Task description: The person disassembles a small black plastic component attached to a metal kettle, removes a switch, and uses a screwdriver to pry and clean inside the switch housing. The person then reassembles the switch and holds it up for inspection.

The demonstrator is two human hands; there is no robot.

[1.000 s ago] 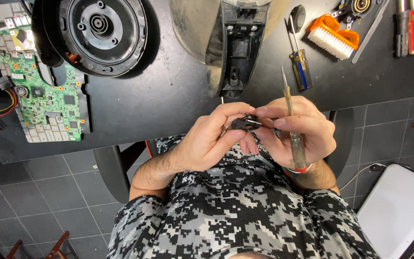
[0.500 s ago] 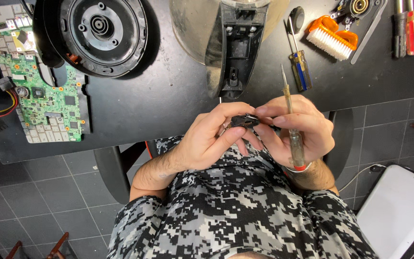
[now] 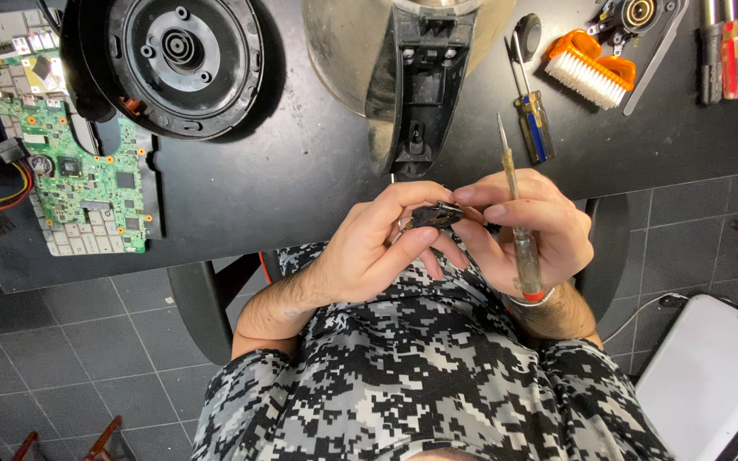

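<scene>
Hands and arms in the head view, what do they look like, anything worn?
Both hands, left and right, are bare, no gloves or rings visible. The forearms are bare and hairy. Short sleeves in a grey, black and white pixelated camouflage print end near the elbows.

One head-worn camera, looking steeply down and close on the hands; black worktop [image 3: 301,171] toward twelve o'clock, lap at six.

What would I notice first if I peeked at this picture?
Two hands in the middle: the left hand and right hand pinch a small black part, with a screwdriver tucked in the right. A green circuit board lies at the left of the black table.
</scene>
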